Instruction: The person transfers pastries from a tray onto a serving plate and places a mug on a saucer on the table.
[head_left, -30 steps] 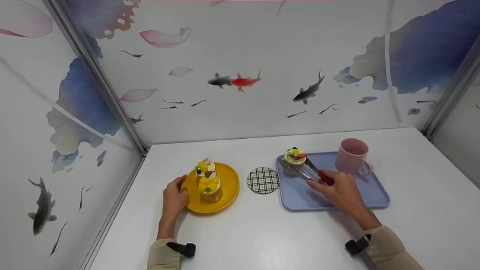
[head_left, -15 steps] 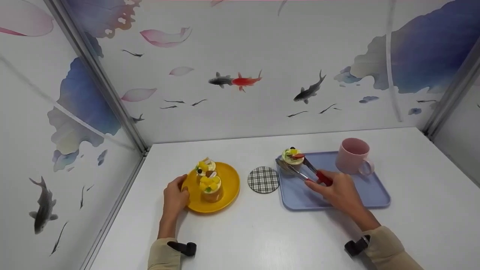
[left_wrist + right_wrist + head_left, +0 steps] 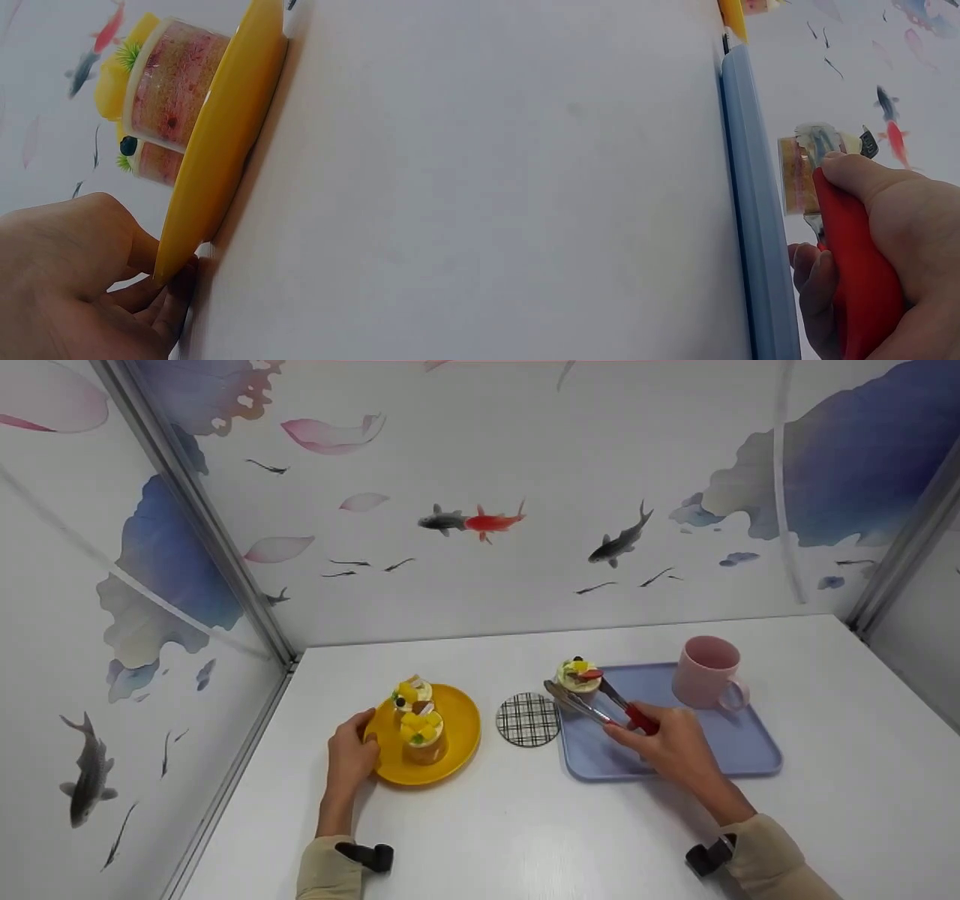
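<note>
My left hand [image 3: 352, 748] pinches the left rim of a yellow plate [image 3: 459, 727], thumb above and fingers under the edge. Two small fruit-topped cakes, a front cake [image 3: 424, 739] and a rear cake [image 3: 412, 694], stand on that plate. Red-handled metal tongs [image 3: 636, 718] are in my right hand [image 3: 679, 746], which grips their handles. Between the tong tips is a third fruit-topped cake [image 3: 577, 676], upright over the left back corner of a blue tray [image 3: 675, 757]. In the right wrist view the cake [image 3: 799, 176] appears raised off the tray.
A pink mug [image 3: 705, 671] stands on the back right of the tray. Between plate and tray lies a round checked coaster [image 3: 527, 720]. Printed white walls [image 3: 487, 585] rise behind and at the left of the white table [image 3: 480, 840].
The tongs and the cake between their tips have moved slightly left, toward the tray's left edge, along with my right hand. My left hand and the plate stay put.
</note>
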The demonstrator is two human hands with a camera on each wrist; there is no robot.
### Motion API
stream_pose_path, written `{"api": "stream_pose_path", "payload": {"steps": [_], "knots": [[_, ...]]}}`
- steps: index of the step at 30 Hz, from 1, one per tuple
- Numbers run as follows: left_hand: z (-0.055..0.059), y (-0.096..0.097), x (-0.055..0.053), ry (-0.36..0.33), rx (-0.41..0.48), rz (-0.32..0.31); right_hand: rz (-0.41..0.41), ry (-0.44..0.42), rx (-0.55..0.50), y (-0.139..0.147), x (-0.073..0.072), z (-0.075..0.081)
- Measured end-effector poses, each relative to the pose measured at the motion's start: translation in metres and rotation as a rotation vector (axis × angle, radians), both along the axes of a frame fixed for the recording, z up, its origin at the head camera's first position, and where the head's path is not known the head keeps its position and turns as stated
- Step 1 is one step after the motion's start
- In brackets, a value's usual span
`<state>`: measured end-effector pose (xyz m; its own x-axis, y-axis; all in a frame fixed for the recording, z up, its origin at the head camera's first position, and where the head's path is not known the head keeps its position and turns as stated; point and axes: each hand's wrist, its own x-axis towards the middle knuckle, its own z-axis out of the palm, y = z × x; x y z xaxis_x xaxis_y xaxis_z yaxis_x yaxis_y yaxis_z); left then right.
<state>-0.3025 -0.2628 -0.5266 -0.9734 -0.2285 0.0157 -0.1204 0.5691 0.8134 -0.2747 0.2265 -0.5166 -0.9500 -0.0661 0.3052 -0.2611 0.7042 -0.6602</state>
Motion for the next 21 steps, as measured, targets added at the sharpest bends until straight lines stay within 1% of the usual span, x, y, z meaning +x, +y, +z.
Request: {"api": "stream_pose_path", "payload": {"steps": [9, 14, 18, 21], "knots": [[0.002, 0.002, 0.001, -0.018, 0.003, 0.005, 0.0, -0.072, 0.003, -0.008, 0.001, 0.001], [0.003, 0.002, 0.002, -0.027, 0.002, 0.006, 0.017, -0.089, -0.01, -0.011, 0.001, 0.001], [0.003, 0.003, 0.001, -0.029, 0.009, 0.007, 0.015, -0.1, -0.014, -0.013, 0.0, 0.0], [0.004, 0.003, 0.001, -0.034, 0.019, 0.011, 0.017, -0.088, -0.013, -0.016, 0.001, 0.0]]}}
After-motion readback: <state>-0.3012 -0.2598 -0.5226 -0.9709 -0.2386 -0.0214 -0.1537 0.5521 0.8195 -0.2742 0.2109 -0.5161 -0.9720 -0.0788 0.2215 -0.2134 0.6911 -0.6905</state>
